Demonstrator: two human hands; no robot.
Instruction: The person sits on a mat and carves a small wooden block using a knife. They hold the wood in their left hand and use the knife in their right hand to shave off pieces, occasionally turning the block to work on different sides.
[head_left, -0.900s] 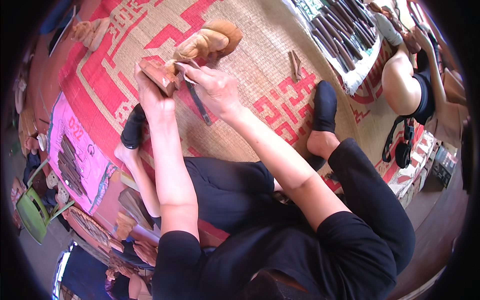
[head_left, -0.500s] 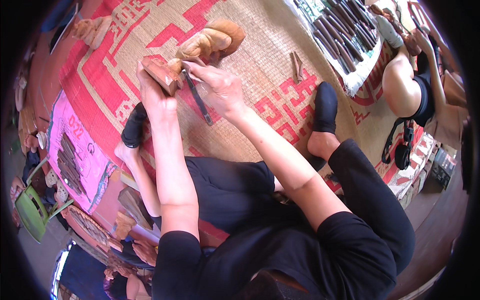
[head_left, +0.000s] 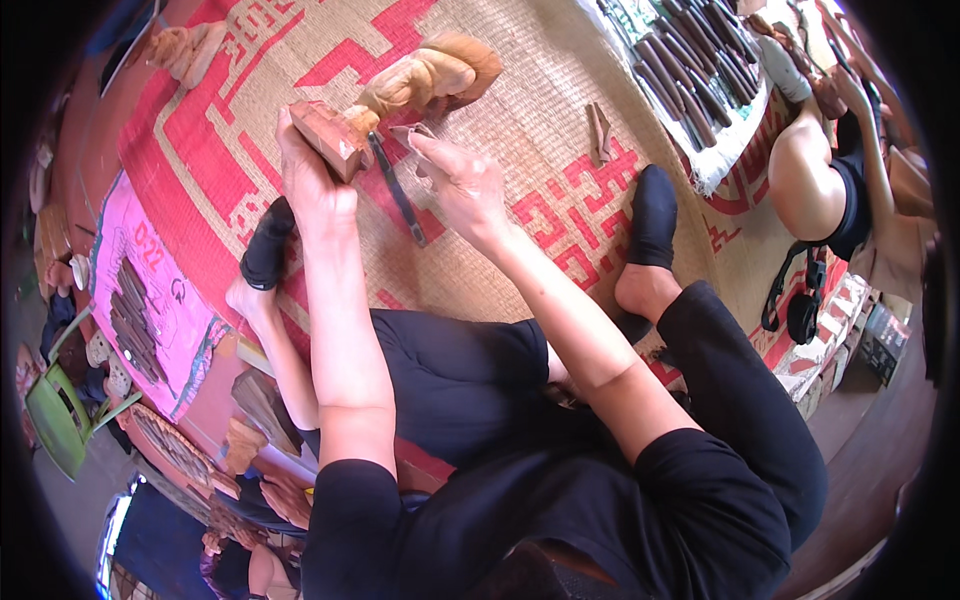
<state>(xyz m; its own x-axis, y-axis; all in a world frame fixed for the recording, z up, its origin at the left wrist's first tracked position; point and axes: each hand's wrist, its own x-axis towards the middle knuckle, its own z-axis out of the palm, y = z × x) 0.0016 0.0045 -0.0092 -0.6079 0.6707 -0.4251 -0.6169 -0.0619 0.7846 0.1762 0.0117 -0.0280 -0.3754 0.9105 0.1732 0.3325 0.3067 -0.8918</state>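
My left hand (head_left: 318, 185) is closed around the reddish block-shaped base of a wooden carving (head_left: 415, 82), whose pale, rounded body stretches away toward the far side. Just right of that base, my right hand (head_left: 465, 185) pinches a folded brown piece that looks like sandpaper (head_left: 416, 134). A small gap separates this piece from the carving. Between my hands, a slim dark tool (head_left: 398, 192) lies on the woven mat (head_left: 540, 110); its exact kind cannot be made out.
Another brown folded scrap (head_left: 600, 132) lies on the mat, and a second carving (head_left: 188, 52) sits far left. Dark-handled tools (head_left: 690, 70) cover a white cloth at far right, near another person's leg (head_left: 805, 180). More dark pieces (head_left: 138, 320) rest on a pink sheet (head_left: 180, 350).
My right hand has drawn slightly right and down, away from the carving, with the folded piece still in its fingers. The carving in my left hand has shifted a little to the right.
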